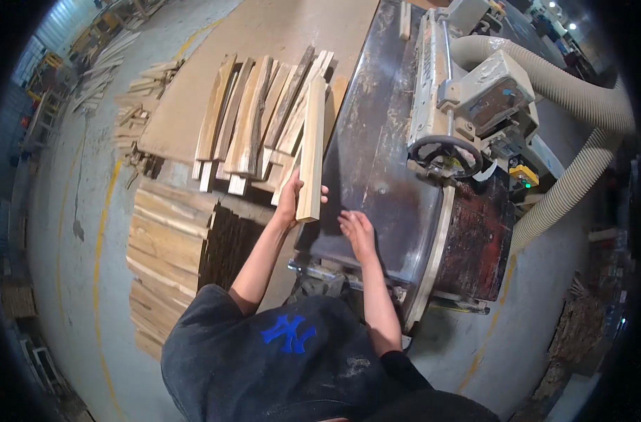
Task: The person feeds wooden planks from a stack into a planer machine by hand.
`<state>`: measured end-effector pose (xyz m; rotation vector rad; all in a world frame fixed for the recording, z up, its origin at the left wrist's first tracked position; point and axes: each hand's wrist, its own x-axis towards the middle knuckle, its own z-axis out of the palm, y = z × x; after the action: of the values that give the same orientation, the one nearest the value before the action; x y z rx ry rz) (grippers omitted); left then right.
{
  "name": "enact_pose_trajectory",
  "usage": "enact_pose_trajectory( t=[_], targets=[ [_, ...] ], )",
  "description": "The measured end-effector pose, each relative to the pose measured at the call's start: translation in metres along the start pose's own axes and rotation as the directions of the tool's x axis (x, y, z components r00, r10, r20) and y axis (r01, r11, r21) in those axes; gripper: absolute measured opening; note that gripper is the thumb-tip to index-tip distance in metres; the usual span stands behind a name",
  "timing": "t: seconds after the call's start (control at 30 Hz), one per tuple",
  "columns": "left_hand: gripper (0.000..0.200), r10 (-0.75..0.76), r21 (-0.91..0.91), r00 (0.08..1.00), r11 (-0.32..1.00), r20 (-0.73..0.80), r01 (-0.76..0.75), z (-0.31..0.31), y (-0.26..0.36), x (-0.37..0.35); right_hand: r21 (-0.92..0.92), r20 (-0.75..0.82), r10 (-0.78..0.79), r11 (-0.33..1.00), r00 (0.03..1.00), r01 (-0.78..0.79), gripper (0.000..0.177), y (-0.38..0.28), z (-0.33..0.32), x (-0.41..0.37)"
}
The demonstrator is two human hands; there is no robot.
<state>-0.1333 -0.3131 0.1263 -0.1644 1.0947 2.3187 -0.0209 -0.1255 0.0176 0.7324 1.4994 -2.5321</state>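
Observation:
My left hand (290,200) grips a long, squared wooden board (312,151) near its lower end, with the fingers wrapped round behind it. The board points away from me, between a stack of rough wood strips and a dark metal machine table (376,186). My right hand (357,231) hovers over the near part of that table, apart from the board. Its fingers are loosely bent and spread, with nothing in them. Several rough-edged wood strips (246,116) lie piled just beyond my left hand.
A woodworking machine with a black handwheel (445,156) stands on the right of the table. Ribbed hoses (580,91) run from it. A large stack of boards (167,246) is at my left. A pale curved rail (433,257) borders the table's right side. Scrap wood (134,119) lies farther left.

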Motion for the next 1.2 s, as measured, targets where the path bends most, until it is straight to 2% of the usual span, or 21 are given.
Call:
enact_pose_trajectory(
  t=[0.07,0.13,0.17,0.23,0.3,0.33,0.4,0.43,0.47,0.53,0.57,0.6,0.67,0.73,0.77,0.87,0.9,0.97,1.03,1.13,1.2],
  targets=[
    [0.042,-0.055,-0.042,0.996,0.998,-0.064,0.052,-0.019,-0.032,-0.009,0.202,0.045,0.073,0.976,0.996,-0.08,0.037,0.011,-0.014,-0.042],
    [0.047,-0.043,0.161,0.971,0.984,-0.236,0.083,-0.023,-0.063,-0.026,0.12,0.037,0.089,0.988,0.995,-0.093,0.037,0.015,-0.024,-0.079],
    [0.049,0.003,0.228,0.969,0.972,-0.248,0.055,-0.018,-0.079,-0.035,0.037,0.019,0.084,0.996,0.996,-0.085,0.038,0.015,-0.028,-0.093],
    [0.048,0.163,0.497,0.967,0.866,-0.194,-0.046,-0.013,-0.113,-0.055,0.057,0.039,0.11,0.992,0.993,-0.112,0.04,0.019,-0.035,-0.122],
    [0.05,0.295,0.797,0.951,0.595,-0.093,-0.106,-0.024,-0.162,-0.069,0.034,0.101,0.137,0.989,0.985,-0.141,0.048,0.032,-0.049,-0.149],
    [0.057,0.379,0.814,0.924,0.519,0.053,-0.26,-0.015,-0.177,-0.08,-0.005,0.168,0.175,0.984,0.97,-0.176,0.056,0.036,-0.056,-0.163],
    [0.067,-0.054,0.722,0.998,0.69,-0.014,0.048,0.014,-0.183,-0.124,-0.058,0.16,0.236,0.972,0.958,-0.229,0.057,0.056,-0.068,-0.188],
    [0.07,-0.077,0.711,0.996,0.703,0.051,0.018,0.013,-0.198,-0.125,-0.183,0.061,0.266,0.95,0.962,-0.252,0.054,0.069,-0.079,-0.198],
    [0.074,-0.099,0.696,0.988,0.718,0.116,-0.01,0.013,-0.214,-0.126,-0.146,0.057,0.24,0.962,0.969,-0.23,0.046,0.086,-0.091,-0.207],
    [0.075,-0.092,0.812,0.967,0.565,0.238,-0.147,0.026,-0.236,-0.136,0.088,0.022,0.209,0.974,0.978,-0.211,0.041,0.097,-0.1,-0.232],
    [0.077,-0.118,0.822,0.966,0.555,0.229,-0.127,0.033,-0.249,-0.139,0.105,0.01,0.204,0.973,0.979,-0.204,0.041,0.101,-0.107,-0.243],
    [0.078,-0.24,0.849,0.957,0.528,0.162,-0.011,0.062,-0.242,-0.147,0.26,-0.076,0.205,0.949,0.976,-0.179,0.037,0.098,-0.112,-0.251],
    [0.08,-0.018,0.76,0.938,0.591,0.346,-0.269,0.065,-0.291,-0.139,0.468,-0.189,0.217,0.877,0.958,-0.106,0.033,0.101,-0.124,-0.259],
    [0.081,-0.253,0.835,0.924,0.538,0.287,-0.112,0.072,-0.305,-0.125,0.409,-0.307,0.261,0.905,0.915,-0.121,0.036,0.099,-0.133,-0.265],
    [0.08,-0.268,0.837,0.919,0.537,0.288,-0.105,0.081,-0.31,-0.122,0.504,-0.246,0.297,0.852,0.923,-0.14,0.042,0.097,-0.132,-0.269],
    [0.08,-0.054,0.919,0.933,0.204,0.355,-0.337,0.085,-0.329,-0.095,0.463,-0.201,0.267,0.874,0.943,-0.149,0.055,0.096,-0.128,-0.265],
    [0.08,-0.054,0.918,0.931,0.195,0.361,-0.345,0.092,-0.325,-0.093,0.469,-0.197,0.259,0.872,0.946,-0.141,0.055,0.095,-0.127,-0.258],
    [0.081,-0.028,0.92,0.971,0.329,0.237,-0.215,0.109,-0.311,-0.091,0.396,-0.343,0.237,0.914,0.909,-0.089,0.056,0.087,-0.123,-0.24],
    [0.08,-0.024,0.928,0.978,0.324,0.205,-0.187,0.116,-0.307,-0.069,0.377,-0.359,0.232,0.922,0.904,-0.086,0.051,0.068,-0.122,-0.223],
    [0.072,-0.018,0.824,0.985,0.55,0.172,-0.134,0.127,-0.304,-0.031,0.433,-0.339,0.317,0.888,0.886,-0.152,0.045,0.047,-0.134,-0.188],
    [0.069,-0.082,0.797,0.987,0.6,0.141,-0.064,0.128,-0.301,-0.006,0.432,-0.385,0.295,0.895,0.875,-0.112,0.044,0.036,-0.131,-0.171]
  ],
)
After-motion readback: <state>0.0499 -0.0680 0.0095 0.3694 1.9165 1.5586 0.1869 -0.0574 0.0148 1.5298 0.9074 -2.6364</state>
